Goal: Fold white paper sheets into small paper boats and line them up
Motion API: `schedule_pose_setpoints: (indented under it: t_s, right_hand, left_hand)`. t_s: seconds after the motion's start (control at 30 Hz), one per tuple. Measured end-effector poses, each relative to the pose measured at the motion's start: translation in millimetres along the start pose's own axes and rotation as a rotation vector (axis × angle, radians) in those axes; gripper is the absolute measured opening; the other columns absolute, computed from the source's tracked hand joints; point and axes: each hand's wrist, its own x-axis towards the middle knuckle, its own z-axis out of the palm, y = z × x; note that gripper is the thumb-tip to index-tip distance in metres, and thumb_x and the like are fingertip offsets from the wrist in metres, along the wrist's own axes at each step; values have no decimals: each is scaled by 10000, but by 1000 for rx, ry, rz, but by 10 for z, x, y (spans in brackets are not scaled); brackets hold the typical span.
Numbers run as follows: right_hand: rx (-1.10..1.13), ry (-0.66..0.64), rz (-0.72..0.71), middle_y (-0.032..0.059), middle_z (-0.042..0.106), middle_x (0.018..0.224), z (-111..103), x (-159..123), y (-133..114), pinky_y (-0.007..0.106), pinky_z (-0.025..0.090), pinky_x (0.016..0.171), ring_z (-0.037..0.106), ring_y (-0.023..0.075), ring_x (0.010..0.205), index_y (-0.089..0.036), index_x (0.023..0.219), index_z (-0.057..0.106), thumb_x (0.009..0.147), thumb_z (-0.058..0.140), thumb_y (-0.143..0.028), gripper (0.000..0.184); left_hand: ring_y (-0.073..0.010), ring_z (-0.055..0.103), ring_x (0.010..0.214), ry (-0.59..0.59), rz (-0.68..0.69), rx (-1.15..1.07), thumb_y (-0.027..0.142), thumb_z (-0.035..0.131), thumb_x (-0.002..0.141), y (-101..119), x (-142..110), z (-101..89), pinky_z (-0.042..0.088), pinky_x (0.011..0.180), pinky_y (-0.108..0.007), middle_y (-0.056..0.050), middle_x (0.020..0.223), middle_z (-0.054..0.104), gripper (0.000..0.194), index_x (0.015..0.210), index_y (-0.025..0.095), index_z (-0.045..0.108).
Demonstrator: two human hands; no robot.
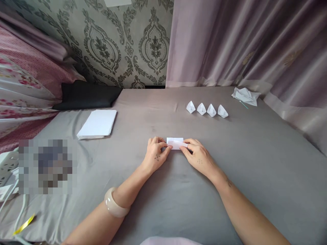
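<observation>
Between my two hands is a small folded sheet of white paper [175, 144], low over the grey cloth. My left hand [155, 152] pinches its left end, thumb at the near edge. At the right end, my right hand [198, 154] grips the paper between thumb and fingers. A flap lies folded across the near side of the sheet. Beyond my hands, several white folded paper boats [211, 110] stand in a row to the right. A stack of white paper [98, 124] lies to the left.
Crumpled white paper [246, 96] lies at the far right beside a thin green strip [244, 104]. A folded black cloth [88, 95] rests at the back left. Near the left edge are a power strip [9, 165], cables and a yellow strip [24, 225]. Curtains [217, 44] hang behind.
</observation>
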Motion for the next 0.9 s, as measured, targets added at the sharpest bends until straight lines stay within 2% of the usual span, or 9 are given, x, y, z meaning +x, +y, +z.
schedule_pose_setpoints:
  t_s: [0.2, 0.3, 0.47, 0.73, 0.9]
  right_hand:
    - [7, 119, 113, 53, 627, 932, 145, 55, 33, 306, 460, 755, 599, 180, 836, -200, 651, 581, 914, 489, -347, 315]
    - [-44, 155, 139, 59, 609, 933, 198, 67, 26, 307, 451, 726, 594, 176, 792, -200, 649, 542, 899, 500, -350, 294]
    - [-101, 180, 147, 70, 597, 938, 229, 79, 15, 320, 446, 738, 582, 182, 785, -203, 638, 505, 885, 517, -346, 286]
    - [-120, 187, 126, 84, 586, 944, 239, 88, 26, 332, 450, 728, 577, 185, 774, -208, 640, 513, 882, 513, -334, 273]
    - [-135, 187, 124, 76, 579, 932, 247, 94, 34, 324, 445, 722, 571, 180, 765, -206, 642, 511, 874, 523, -319, 258]
  left_hand:
    - [-227, 479, 932, 56, -38, 3, 289, 540, 897, -9, 30, 89, 432, 879, -387, -85, 975, 596, 252, 732, 170, 689]
    - [-218, 475, 903, 76, -29, 17, 278, 498, 915, -46, 46, 129, 435, 849, -369, -85, 948, 592, 304, 674, 164, 644]
    - [-220, 469, 892, 103, -48, 34, 309, 534, 892, -48, 58, 159, 436, 829, -363, -77, 922, 586, 285, 669, 170, 645]
    - [-216, 483, 871, 117, -74, 37, 302, 581, 858, -32, 70, 167, 444, 810, -372, -61, 868, 564, 271, 618, 178, 613]
    - [-220, 471, 867, 118, -70, 70, 282, 539, 878, -19, 72, 168, 441, 804, -373, -74, 871, 560, 292, 613, 173, 596]
